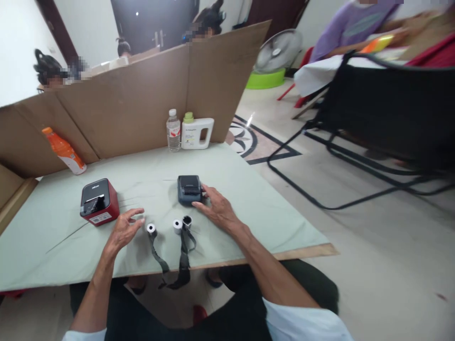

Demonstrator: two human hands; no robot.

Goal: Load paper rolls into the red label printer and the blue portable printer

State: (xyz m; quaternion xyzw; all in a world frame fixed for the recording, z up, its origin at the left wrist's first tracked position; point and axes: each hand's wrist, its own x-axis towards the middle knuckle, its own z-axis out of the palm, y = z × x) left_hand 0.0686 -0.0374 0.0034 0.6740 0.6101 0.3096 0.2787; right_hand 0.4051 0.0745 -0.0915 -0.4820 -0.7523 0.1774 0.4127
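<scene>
My right hand is at the right side of a small dark blue thermal printer, its thumb along the front edge and its fingers against the side. The printer's black lid faces up. My left hand hovers over the table with fingers apart and nothing in them, near a white paper roll. Between my hands stand another white paper roll and a roll with a dark core. Dark strips trail from the rolls over the front edge. Left of my left hand sits a red and black printer.
An orange bottle leans against the cardboard wall. At the back stand a clear water bottle and a white jug. A black folding chair, a fan and a person in purple are to the right.
</scene>
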